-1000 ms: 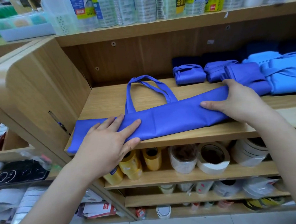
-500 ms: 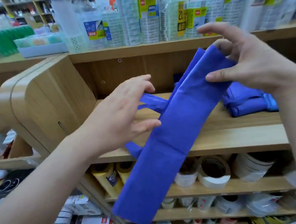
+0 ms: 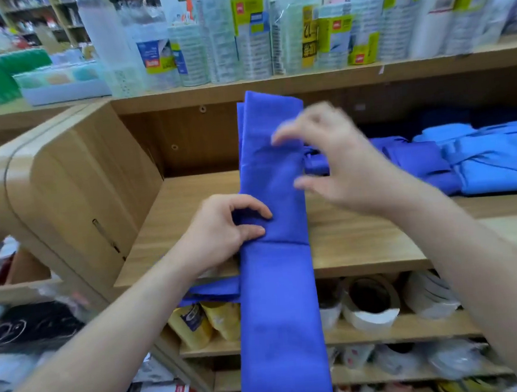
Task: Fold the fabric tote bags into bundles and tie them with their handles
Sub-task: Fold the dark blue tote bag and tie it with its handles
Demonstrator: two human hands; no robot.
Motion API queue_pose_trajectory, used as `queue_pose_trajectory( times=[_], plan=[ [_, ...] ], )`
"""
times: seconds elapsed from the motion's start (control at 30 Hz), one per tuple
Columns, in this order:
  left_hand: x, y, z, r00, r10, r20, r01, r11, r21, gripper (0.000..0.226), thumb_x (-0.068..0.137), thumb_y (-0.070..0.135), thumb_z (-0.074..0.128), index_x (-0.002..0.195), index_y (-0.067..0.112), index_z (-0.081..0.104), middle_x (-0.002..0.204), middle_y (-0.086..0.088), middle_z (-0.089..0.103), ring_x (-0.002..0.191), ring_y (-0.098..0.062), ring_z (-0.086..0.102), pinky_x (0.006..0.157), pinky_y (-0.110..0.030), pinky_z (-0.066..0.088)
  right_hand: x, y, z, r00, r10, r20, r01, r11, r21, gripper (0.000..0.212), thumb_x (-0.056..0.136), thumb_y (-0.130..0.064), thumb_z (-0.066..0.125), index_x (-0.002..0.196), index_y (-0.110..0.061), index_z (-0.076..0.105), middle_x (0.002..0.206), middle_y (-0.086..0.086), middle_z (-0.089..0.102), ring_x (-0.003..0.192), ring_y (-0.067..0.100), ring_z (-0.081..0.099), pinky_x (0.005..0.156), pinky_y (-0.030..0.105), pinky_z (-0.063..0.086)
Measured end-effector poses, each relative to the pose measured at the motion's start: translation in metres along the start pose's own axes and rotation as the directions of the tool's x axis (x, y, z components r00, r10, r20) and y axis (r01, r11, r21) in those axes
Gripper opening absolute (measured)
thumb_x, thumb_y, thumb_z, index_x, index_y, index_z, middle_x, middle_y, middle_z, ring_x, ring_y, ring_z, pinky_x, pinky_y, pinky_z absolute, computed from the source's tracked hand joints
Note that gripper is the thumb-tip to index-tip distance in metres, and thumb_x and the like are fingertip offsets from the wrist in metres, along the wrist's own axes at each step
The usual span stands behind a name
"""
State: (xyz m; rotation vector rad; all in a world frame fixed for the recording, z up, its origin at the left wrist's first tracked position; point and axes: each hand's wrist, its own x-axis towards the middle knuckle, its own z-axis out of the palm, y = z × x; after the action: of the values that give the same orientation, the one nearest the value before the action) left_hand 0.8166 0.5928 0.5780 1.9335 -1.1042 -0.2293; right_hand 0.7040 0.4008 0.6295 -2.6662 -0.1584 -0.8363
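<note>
Blue bag [image 3: 281, 301], folded into a long strip, held upright before the wooden shelf [image 3: 361, 243], lower end hanging past its edge. Pinched mid-strip by left hand [image 3: 223, 229], thumb and fingers closed on the fabric. Right hand [image 3: 337, 162] blurred, fingers spread, beside the upper part; contact unclear. Tied bundles [image 3: 463, 163] on shelf, right.

Shop, stationery and household goods. You stand at wooden display shelving [image 3: 361, 246]: packaged goods with printed labels [image 3: 258, 36] ranked on top, tape rolls [image 3: 370, 306] below, folded blue bags [image 3: 487, 161] stacked as stock, further aisles [image 3: 9, 23] behind.
</note>
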Motion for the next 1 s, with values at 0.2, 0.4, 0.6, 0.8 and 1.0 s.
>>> queue_pose_trajectory(
  times=[0.2,0.4,0.6,0.8,1.0],
  plan=[
    [-0.001,-0.021,-0.002,0.990,0.052,-0.127,0.016,0.876,0.482,0.029,0.071,0.020,0.085,0.097,0.021,0.072,0.093,0.000,0.063,0.089,-0.020,0.056,0.080,-0.028,0.043,-0.055,0.007,0.052,0.920,-0.019,0.391,-0.029,0.993,0.116,0.034,0.082,0.003,0.061,0.111,-0.011,0.072,0.120,0.004,0.067,0.111,0.014,0.058,0.099,0.008,0.033],
    [-0.023,-0.023,-0.026,0.948,0.220,0.232,-0.317,0.745,0.587,0.043,0.079,0.005,0.072,0.115,0.028,0.070,0.132,0.002,0.057,0.124,-0.017,0.051,0.102,-0.039,0.045,-0.060,-0.001,0.046,0.884,0.080,0.461,-0.132,0.988,0.081,0.061,0.071,-0.019,0.046,0.130,-0.021,0.063,0.142,-0.006,0.055,0.131,0.004,0.046,0.111,0.012,0.027],
    [-0.060,-0.044,-0.029,0.892,0.103,0.440,-0.316,0.838,0.444,0.083,0.072,0.027,0.067,0.148,0.031,0.034,0.157,0.015,0.027,0.145,0.003,0.019,0.118,-0.022,0.020,-0.072,-0.005,0.047,0.815,0.083,0.574,-0.063,0.997,-0.055,0.093,0.064,-0.064,0.076,0.142,-0.028,0.041,0.153,-0.016,0.031,0.139,0.002,0.029,0.112,0.016,0.021],
    [-0.052,-0.019,-0.015,0.977,0.211,-0.022,-0.193,0.926,0.324,0.020,0.070,0.049,0.060,0.081,0.065,0.064,0.085,0.036,0.066,0.088,0.013,0.062,0.078,-0.019,0.048,-0.062,-0.009,0.066,0.955,0.140,0.262,-0.205,0.949,0.239,0.055,0.084,-0.064,0.050,0.092,-0.014,0.069,0.094,-0.005,0.069,0.089,0.012,0.064,0.078,0.040,0.049],
    [-0.032,-0.018,-0.005,0.964,-0.191,-0.184,0.224,0.957,0.182,0.020,0.085,0.045,0.068,0.094,0.027,0.069,0.084,0.011,0.070,0.086,-0.013,0.066,0.080,-0.038,0.052,-0.051,-0.020,0.072,0.862,0.498,0.098,-0.502,0.810,0.303,0.061,0.095,-0.051,0.052,0.050,-0.018,0.027,0.049,-0.006,0.023,0.046,0.010,0.023,0.051,0.033,0.021]
  ],
)
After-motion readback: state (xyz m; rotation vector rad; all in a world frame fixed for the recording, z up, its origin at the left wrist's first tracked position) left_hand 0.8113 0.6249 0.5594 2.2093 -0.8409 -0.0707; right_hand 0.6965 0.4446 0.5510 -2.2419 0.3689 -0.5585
